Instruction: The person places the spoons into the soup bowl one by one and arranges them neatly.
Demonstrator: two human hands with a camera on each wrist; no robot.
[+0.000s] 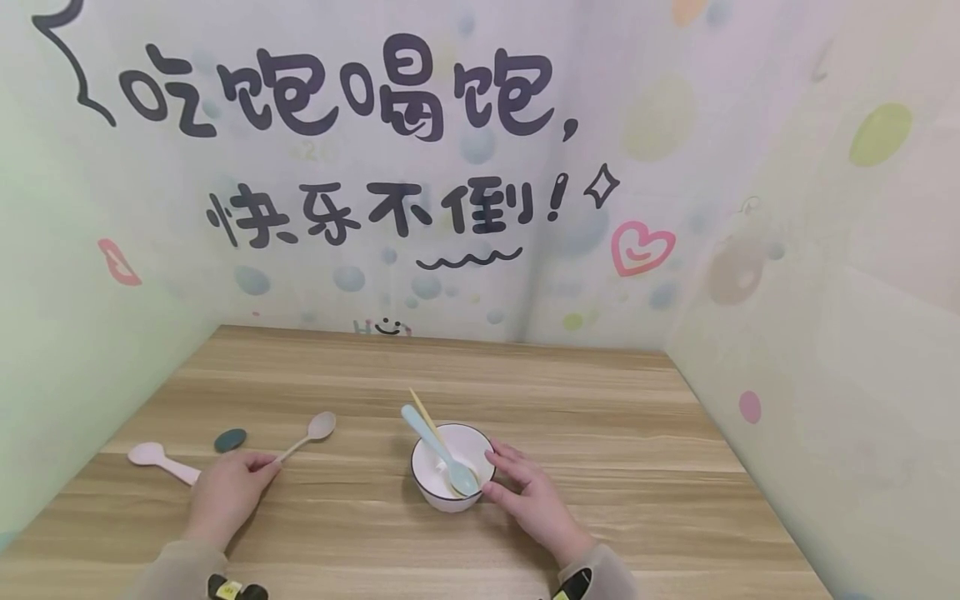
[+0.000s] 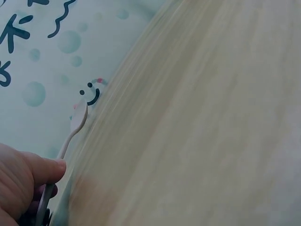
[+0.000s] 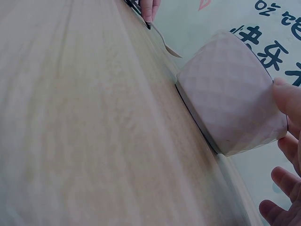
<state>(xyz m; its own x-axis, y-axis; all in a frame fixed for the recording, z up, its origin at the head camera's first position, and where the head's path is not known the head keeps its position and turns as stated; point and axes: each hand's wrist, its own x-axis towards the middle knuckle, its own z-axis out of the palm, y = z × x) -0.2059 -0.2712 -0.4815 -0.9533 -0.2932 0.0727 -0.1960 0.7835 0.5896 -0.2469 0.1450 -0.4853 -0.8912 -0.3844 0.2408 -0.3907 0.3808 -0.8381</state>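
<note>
My left hand pinches the handle of a beige spoon between thumb and fingers. In the left wrist view, the head of that spoon points away from the thumb. My right hand grips the right side of a white bowl with a dark rim, thumb and fingers at the rim. The right wrist view shows the bowl's faceted outer wall with its base at the table. Inside the bowl, a light blue spoon leans on the rim beside a thin yellow handle.
A pale pink spoon lies left of the left hand, its handle end hidden by the hand. Beyond the hand shows a dark teal oval piece. Printed walls border the wooden table at the back and sides.
</note>
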